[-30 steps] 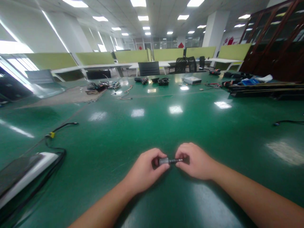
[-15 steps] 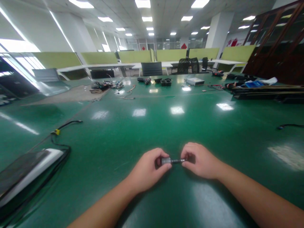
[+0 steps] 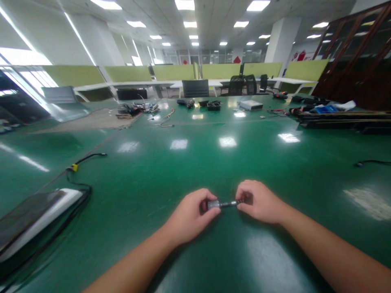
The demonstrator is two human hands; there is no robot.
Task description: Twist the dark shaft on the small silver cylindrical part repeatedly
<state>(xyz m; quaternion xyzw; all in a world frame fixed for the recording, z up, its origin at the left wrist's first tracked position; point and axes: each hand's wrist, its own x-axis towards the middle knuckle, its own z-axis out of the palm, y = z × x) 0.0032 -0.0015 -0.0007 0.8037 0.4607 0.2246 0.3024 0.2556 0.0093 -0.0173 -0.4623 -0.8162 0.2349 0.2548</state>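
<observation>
A grey cylinder (image 3: 213, 204) and, in line with it, a thin rod (image 3: 227, 204) are held between two hands, between five and six o'clock.
At eight o'clock on the green table (image 3: 146, 175), a flat device (image 3: 33, 219) is skirted by a black cable (image 3: 88, 196). At six, the cylinder is pinched between the left hand's (image 3: 189, 213) thumb and fingers; at four, the rod's far end is pinched by the right hand (image 3: 261, 203). At three, a dark cord (image 3: 377, 162) is seen.

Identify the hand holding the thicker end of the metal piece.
The left hand: it grips the thick grey cylinder, whereas the right hand pinches the far end of the thin shaft.
</observation>
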